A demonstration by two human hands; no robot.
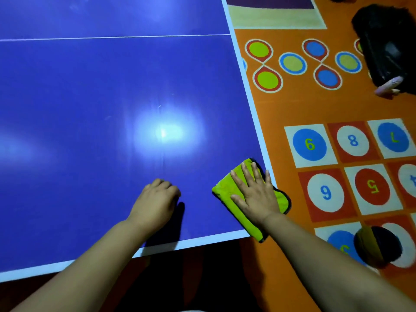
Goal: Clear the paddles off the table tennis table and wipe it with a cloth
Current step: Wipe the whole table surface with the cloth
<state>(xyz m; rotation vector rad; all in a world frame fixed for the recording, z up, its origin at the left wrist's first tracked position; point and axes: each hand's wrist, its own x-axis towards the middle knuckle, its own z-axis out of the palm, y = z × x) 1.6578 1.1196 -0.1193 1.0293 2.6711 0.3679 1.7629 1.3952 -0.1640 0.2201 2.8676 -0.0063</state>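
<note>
Currently the right hand point(254, 194) presses the green cloth point(222, 192) with flat, spread fingers at the near right corner of the table point(90, 86); the left hand point(155, 199) rests curled, empty. Overhanging both edges, the cloth could slip off on an outward stroke.

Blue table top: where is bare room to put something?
Bare: the blue table top from the thin white line down to the hands, and left of the left hand. Crowded: the near right corner, where the right hand presses the folded yellow-green cloth.
</note>
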